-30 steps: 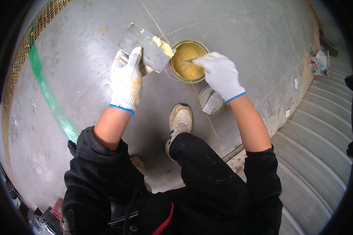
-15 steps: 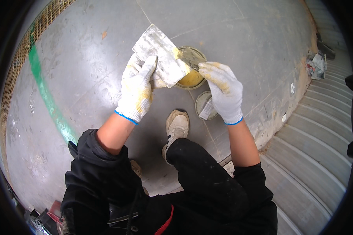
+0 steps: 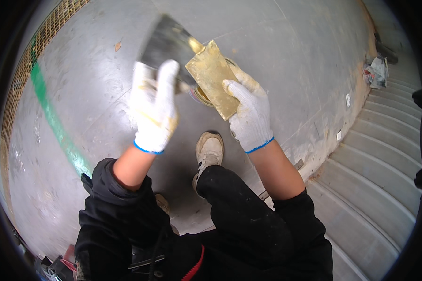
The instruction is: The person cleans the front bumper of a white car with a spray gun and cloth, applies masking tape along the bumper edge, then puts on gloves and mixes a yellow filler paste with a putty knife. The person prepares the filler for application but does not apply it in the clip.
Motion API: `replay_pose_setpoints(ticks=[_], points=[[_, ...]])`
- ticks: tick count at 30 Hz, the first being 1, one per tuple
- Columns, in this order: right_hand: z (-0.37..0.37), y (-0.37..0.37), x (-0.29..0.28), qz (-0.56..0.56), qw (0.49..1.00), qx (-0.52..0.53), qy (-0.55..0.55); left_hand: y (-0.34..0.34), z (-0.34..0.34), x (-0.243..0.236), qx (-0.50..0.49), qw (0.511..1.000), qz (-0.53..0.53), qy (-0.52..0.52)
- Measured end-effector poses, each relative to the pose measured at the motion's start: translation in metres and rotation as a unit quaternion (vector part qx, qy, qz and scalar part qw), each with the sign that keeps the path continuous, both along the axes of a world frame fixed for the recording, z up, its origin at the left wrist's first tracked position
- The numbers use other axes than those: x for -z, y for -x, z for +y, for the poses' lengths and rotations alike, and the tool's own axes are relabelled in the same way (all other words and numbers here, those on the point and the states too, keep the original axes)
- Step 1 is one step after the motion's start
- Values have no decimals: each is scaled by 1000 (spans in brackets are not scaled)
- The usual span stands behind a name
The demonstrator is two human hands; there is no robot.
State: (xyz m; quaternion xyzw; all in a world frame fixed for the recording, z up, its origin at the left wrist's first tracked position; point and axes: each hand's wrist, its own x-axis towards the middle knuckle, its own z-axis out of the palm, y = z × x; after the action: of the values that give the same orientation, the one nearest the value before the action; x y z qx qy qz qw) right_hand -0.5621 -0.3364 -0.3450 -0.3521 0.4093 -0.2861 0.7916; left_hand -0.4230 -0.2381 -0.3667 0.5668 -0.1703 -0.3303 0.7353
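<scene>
My left hand point(image 3: 154, 110), in a white knit glove with yellow smears, is closed on a wide flat scraper point(image 3: 162, 49). That plate looks dark and is blurred by motion; a yellow dab of putty point(image 3: 195, 45) sits at its right edge. My right hand point(image 3: 253, 107), gloved alike, grips a smaller rectangular scraper point(image 3: 213, 79) with the thumb on its face, which is coated in dull yellow. The far end of the smaller scraper meets the dab at the wide one's edge. Below them stands a bucket point(image 3: 202, 97) of yellow paste, mostly hidden.
My shoe point(image 3: 210, 149) is planted on the grey floor point(image 3: 314, 51). A green painted stripe point(image 3: 51, 112) and a grating point(image 3: 21, 70) run along the left. Ribbed metal sheeting point(image 3: 375, 173) lies to the right, with a crumpled bag point(image 3: 376, 73) at its far end.
The wide scraper has tilted and shifted left, its face turning from bright to dark. My right hand has moved left and turned the smaller scraper's yellow face up. The round lid is now hidden.
</scene>
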Motion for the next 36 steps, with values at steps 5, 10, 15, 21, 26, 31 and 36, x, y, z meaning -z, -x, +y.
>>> replay_pose_setpoints(ticks=[5,10,15,21,26,31,36], points=[[-11,16,-8,120,940,34,316,14,2,7,122,984,-29,-126],[-18,37,14,128,815,-44,563,4,-5,14,57,982,176,42],[-38,54,28,232,631,-121,730,-8,-11,19,76,977,198,16],[-18,87,30,207,907,45,363,40,-20,17,276,937,215,-5],[-23,151,106,334,909,213,131,55,-28,15,157,963,221,-2],[21,184,208,689,674,12,267,31,-2,35,108,976,175,-73],[4,182,207,404,912,40,49,-4,-2,75,13,988,155,-13]])
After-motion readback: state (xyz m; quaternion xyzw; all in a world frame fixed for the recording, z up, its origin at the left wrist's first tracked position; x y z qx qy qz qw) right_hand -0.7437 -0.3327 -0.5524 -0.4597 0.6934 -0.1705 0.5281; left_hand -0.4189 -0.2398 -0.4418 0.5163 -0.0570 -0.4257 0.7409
